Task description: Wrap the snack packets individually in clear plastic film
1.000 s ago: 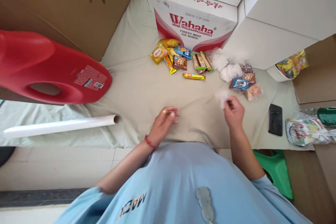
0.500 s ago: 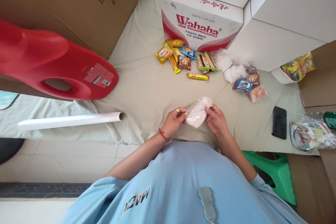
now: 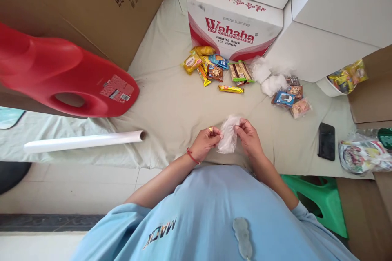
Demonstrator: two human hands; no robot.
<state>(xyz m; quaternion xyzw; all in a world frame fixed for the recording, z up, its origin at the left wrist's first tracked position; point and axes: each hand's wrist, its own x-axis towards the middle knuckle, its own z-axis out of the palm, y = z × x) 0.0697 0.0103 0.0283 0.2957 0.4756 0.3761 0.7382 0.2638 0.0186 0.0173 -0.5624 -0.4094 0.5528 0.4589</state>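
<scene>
A crumpled, translucent white plastic bag (image 3: 228, 134) is held up between both hands, close to my body. My left hand (image 3: 206, 142), with a ring and a red string bracelet, pinches its left edge. On the opposite side, the fingers of my right hand (image 3: 248, 136) grip its upper right edge. Beyond the hands lie several wrapped snacks (image 3: 214, 65) in yellow, blue and brown packaging. More crumpled clear plastic bags (image 3: 274, 85) rest to their right, beside further snack packets (image 3: 284, 99).
A white Wahaha box (image 3: 234, 24) stands behind the snacks. At the left are a red jug (image 3: 92, 77) and a white plastic roll (image 3: 82, 142). A black phone (image 3: 326, 142), a white bowl of snacks (image 3: 324, 85) and a green stool (image 3: 324, 204) are at the right.
The plastic bag has turned more upright and shifted slightly left. My right hand has moved a little left and my left hand slightly right, bringing them closer together.
</scene>
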